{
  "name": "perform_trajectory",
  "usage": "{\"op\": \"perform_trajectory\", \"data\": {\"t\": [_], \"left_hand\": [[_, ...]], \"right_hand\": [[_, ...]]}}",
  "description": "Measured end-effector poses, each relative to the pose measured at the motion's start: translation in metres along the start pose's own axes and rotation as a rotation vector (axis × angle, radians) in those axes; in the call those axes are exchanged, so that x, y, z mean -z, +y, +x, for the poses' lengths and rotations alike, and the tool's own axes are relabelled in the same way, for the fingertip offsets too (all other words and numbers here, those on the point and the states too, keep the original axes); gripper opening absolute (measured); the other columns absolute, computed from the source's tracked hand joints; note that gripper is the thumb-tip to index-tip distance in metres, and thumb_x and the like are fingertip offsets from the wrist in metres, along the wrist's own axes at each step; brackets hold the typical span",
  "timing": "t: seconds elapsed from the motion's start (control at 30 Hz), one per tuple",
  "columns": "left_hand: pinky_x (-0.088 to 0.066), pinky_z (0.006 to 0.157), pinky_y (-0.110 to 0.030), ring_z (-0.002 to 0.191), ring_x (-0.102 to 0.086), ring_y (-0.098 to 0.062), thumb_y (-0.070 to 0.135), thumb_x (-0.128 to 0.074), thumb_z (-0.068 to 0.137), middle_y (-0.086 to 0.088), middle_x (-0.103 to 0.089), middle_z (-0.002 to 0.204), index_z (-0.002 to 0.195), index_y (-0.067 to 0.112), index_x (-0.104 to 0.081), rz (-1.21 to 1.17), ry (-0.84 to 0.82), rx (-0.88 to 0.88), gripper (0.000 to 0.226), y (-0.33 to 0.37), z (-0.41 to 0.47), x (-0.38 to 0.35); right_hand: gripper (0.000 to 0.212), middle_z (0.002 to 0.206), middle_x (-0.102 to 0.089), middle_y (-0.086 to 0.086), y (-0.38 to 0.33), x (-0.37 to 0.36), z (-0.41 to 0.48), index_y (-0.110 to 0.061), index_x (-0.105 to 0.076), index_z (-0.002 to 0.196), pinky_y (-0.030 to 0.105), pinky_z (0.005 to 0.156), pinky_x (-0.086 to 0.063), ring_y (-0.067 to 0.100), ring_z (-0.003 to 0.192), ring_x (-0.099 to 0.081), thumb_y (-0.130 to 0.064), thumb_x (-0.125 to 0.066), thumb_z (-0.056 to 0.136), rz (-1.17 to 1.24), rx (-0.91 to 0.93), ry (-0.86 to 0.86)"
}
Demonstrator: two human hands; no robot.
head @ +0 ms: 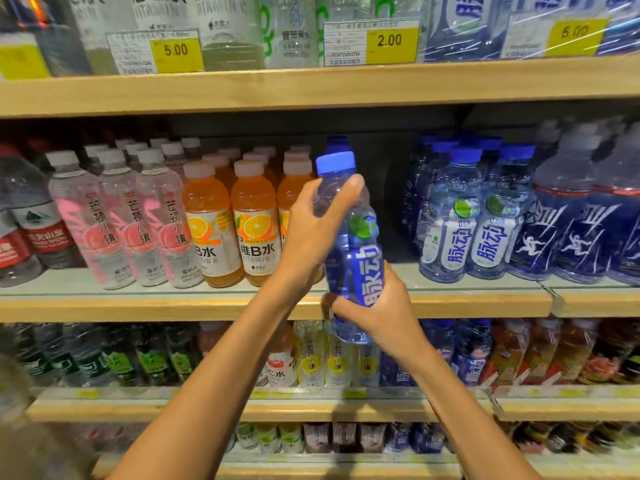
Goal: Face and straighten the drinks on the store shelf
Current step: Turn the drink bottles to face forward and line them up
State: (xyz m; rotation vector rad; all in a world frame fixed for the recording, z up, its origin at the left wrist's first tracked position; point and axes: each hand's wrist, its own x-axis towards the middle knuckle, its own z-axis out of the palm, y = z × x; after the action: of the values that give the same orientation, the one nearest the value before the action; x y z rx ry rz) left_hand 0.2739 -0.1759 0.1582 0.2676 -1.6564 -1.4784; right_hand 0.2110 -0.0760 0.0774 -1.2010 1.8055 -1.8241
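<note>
A blue-capped drink bottle (353, 237) with a blue and white label is held slightly tilted in front of the middle shelf (138, 304). My left hand (318, 230) grips its clear upper shoulder, thumb across the front. My right hand (381, 313) grips its lower body from the right, the bottle's base showing below the shelf edge. Behind it a gap opens on the shelf, with another blue-capped bottle (336, 144) at the back. Matching blue bottles (478, 216) stand to the right of the gap.
Orange vitamin drinks (232, 223) and pink-labelled clear bottles (138, 223) stand left of the gap. Dark blue bottles (581, 230) fill the far right. The upper shelf (311, 84) carries yellow price tags. Lower shelves hold several more rows of drinks.
</note>
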Motion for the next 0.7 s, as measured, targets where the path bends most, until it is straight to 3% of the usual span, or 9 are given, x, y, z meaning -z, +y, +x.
{"op": "perform_trajectory", "data": {"t": [0.13, 0.27, 0.4, 0.47, 0.53, 0.6, 0.63, 0.7], "left_hand": [[-0.055, 0.069, -0.018, 0.08, -0.071, -0.011, 0.027, -0.074, 0.081, -0.002, -0.071, 0.092, 0.102, 0.016, -0.06, -0.001, 0.107, -0.022, 0.028, -0.001, 0.001, -0.01], [-0.054, 0.063, -0.018, 0.07, -0.07, -0.011, 0.021, -0.071, 0.083, 0.004, -0.071, 0.077, 0.091, 0.018, -0.06, -0.058, 0.077, -0.002, 0.013, -0.004, 0.006, -0.004], [-0.055, 0.062, -0.026, 0.065, -0.069, -0.015, 0.025, -0.073, 0.072, 0.001, -0.071, 0.074, 0.088, 0.014, -0.065, -0.22, -0.087, 0.133, 0.021, -0.005, 0.014, 0.006], [-0.057, 0.064, -0.029, 0.068, -0.07, -0.018, 0.028, -0.073, 0.064, -0.004, -0.073, 0.081, 0.081, 0.015, -0.073, -0.39, -0.208, 0.217, 0.022, -0.006, 0.017, 0.01], [-0.058, 0.066, -0.031, 0.072, -0.07, -0.02, 0.032, -0.077, 0.058, -0.006, -0.073, 0.086, 0.083, 0.013, -0.075, -0.569, -0.338, 0.278, 0.031, -0.006, 0.021, 0.012], [-0.056, 0.069, -0.032, 0.074, -0.069, -0.021, 0.033, -0.085, 0.053, -0.006, -0.07, 0.087, 0.091, 0.008, -0.072, -0.736, -0.489, 0.307, 0.046, -0.008, 0.023, 0.011], [-0.055, 0.07, -0.032, 0.074, -0.067, -0.022, 0.033, -0.085, 0.055, -0.007, -0.068, 0.088, 0.094, 0.006, -0.07, -0.807, -0.558, 0.317, 0.05, -0.01, 0.025, 0.009], [-0.054, 0.071, -0.032, 0.075, -0.065, -0.022, 0.032, -0.085, 0.057, -0.007, -0.065, 0.087, 0.096, 0.005, -0.065, -0.909, -0.64, 0.329, 0.052, -0.015, 0.026, 0.008]], "right_hand": [[0.069, 0.104, -0.063, -0.005, 0.003, -0.012, -0.006, -0.026, -0.046, 0.113, 0.037, 0.08, -0.056, 0.013, 0.094, -0.063, -0.053, -0.078, 0.059, -0.178, 0.0, 0.098], [0.065, 0.102, -0.066, -0.009, 0.007, -0.005, -0.005, -0.027, -0.047, 0.11, 0.027, 0.075, -0.056, 0.006, 0.092, -0.066, -0.055, -0.077, 0.06, -0.073, -0.009, 0.0], [0.082, 0.11, -0.071, -0.001, 0.006, 0.018, 0.003, -0.016, -0.053, 0.118, 0.026, 0.079, -0.055, 0.016, 0.101, -0.068, -0.056, -0.084, 0.053, 0.37, -0.155, -0.289], [0.095, 0.114, -0.069, 0.009, 0.004, 0.025, 0.006, -0.008, -0.053, 0.123, 0.037, 0.088, -0.054, 0.025, 0.104, -0.066, -0.059, -0.085, 0.05, 0.493, -0.227, -0.432], [0.109, 0.126, -0.059, 0.024, 0.005, 0.027, 0.008, 0.0, -0.045, 0.131, 0.053, 0.102, -0.043, 0.041, 0.117, -0.056, -0.054, -0.088, 0.048, 0.536, -0.276, -0.528], [0.119, 0.133, -0.05, 0.032, 0.006, 0.024, 0.01, 0.001, -0.037, 0.137, 0.062, 0.106, -0.033, 0.049, 0.124, -0.047, -0.05, -0.091, 0.044, 0.568, -0.323, -0.567], [0.119, 0.132, -0.051, 0.032, 0.006, 0.021, 0.011, -0.001, -0.038, 0.136, 0.062, 0.105, -0.034, 0.049, 0.122, -0.049, -0.048, -0.093, 0.042, 0.59, -0.334, -0.574], [0.098, 0.119, -0.062, 0.024, 0.004, 0.017, 0.014, -0.01, -0.052, 0.126, 0.055, 0.098, -0.044, 0.04, 0.108, -0.06, -0.048, -0.092, 0.045, 0.606, -0.285, -0.613]]}}
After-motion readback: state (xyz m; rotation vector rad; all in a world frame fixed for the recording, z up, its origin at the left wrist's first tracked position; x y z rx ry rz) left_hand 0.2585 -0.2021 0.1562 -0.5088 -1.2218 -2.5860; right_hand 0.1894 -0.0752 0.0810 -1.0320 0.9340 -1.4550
